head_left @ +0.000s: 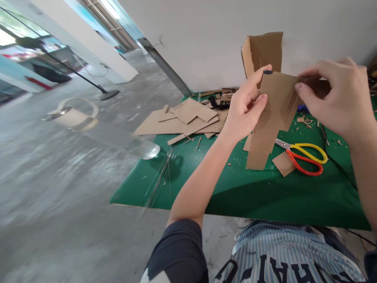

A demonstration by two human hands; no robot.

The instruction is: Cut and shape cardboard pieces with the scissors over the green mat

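I hold a folded brown cardboard piece (271, 114) up in the air above the green mat (250, 192). My left hand (246, 108) pinches its left edge, thumb on the front and fingers behind. At the upper right, my right hand (335, 94) is closed on the piece's top corner. A taller flap of the same cardboard (262, 51) rises behind my left fingers. Below the piece, scissors with yellow and red handles (306, 155) lie on the mat.
A pile of flat cardboard offcuts (182, 120) lies at the mat's far left corner, with small scraps (284, 163) near the scissors. A black cable (335, 157) crosses the mat's right side. Grey concrete floor (59, 188) spreads to the left, and a white wall stands behind.
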